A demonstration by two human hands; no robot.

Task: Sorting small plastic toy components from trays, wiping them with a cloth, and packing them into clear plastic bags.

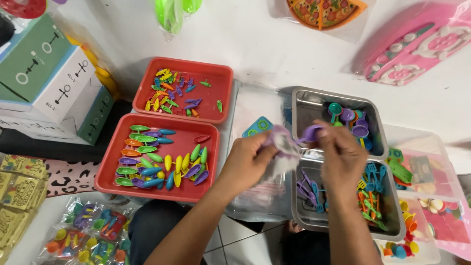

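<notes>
Both grips pinch purple spoon over white floor (cluttered w/ trays).

We see bare white floor open beyond the red trays. Our left hand and right hand hang hemmed between those trays and two crowded metal trays; stacked boxes block the far left.

Far left stood stacked boxes, green and white. Near left lay clear bags of coloured toys beside yellow packets. Far off lay a bagged pizza toy and a pink wrapped set.
</notes>
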